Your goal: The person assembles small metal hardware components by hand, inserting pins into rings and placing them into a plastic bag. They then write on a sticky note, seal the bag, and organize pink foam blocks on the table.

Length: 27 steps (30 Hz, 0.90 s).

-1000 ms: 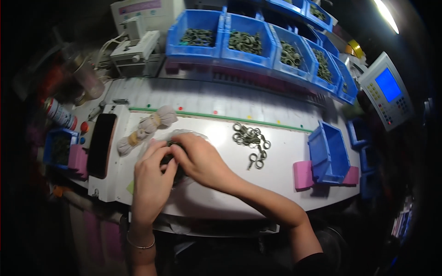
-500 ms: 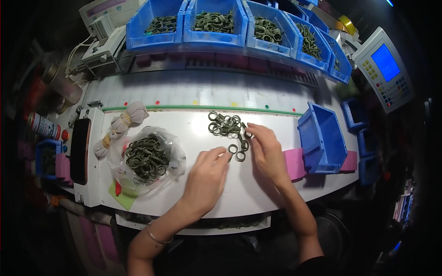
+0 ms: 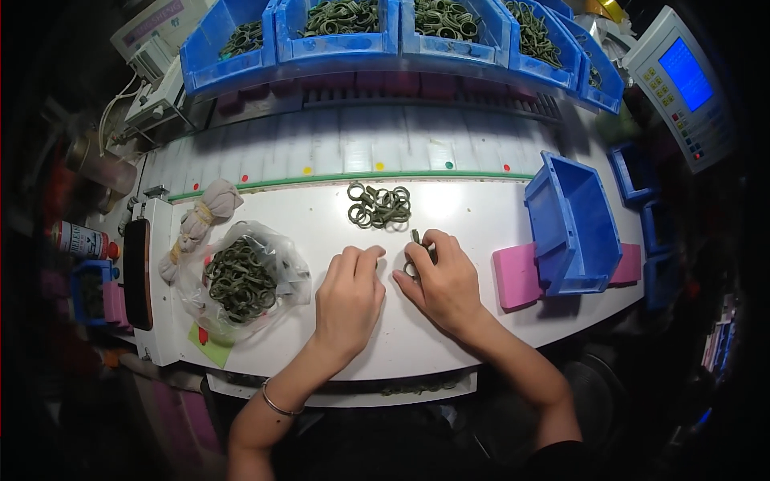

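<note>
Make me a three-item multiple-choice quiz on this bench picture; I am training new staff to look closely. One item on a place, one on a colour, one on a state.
1. Where does the clear bag of dark green rings lie?
A. To the left of the left hand
B. Inside the tilted blue bin
C. On the keypad device

2. What colour is the block beside the tilted bin?
A. Yellow
B. Pink
C. Black

3. What is the right hand doing?
A. Resting flat and empty
B. Holding a small ring part at its fingertips
C. Reaching into a back bin

Answers:
1 A: the clear bag lies on the white bench, left of the left hand.
2 B: the block by the tilted blue bin is pink.
3 B: the right hand pinches a small ring part below the loose ring pile.
</note>
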Each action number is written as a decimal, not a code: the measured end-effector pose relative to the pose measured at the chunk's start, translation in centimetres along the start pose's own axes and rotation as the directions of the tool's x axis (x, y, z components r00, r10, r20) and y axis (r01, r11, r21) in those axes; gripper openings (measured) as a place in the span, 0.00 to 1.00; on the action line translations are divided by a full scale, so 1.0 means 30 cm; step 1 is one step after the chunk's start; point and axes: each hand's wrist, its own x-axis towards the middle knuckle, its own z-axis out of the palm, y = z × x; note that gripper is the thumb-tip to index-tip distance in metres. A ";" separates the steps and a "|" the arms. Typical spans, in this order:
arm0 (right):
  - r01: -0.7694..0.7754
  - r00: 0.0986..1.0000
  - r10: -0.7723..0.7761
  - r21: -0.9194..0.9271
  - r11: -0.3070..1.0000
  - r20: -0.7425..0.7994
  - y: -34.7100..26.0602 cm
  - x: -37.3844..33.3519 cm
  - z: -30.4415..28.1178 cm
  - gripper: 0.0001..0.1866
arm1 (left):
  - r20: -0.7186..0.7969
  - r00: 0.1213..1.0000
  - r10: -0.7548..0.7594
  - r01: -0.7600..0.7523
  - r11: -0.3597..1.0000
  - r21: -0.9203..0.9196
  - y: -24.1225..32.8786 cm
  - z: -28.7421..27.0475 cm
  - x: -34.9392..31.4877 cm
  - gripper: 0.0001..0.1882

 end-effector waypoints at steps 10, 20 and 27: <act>-0.085 0.991 0.091 0.061 0.995 -0.103 0.016 -0.035 0.002 0.09 | 0.149 0.969 -0.196 0.241 0.878 -0.413 -0.013 -0.026 0.101 0.14; -0.404 0.723 0.268 0.705 -0.583 0.636 0.144 -0.029 -0.088 0.30 | 0.076 0.987 -0.139 0.157 0.919 -0.363 0.024 0.013 0.240 0.08; -0.372 0.734 0.225 0.657 -0.656 0.640 0.141 -0.031 -0.095 0.39 | 0.101 0.992 -0.077 0.083 0.995 -0.058 0.006 0.052 0.259 0.08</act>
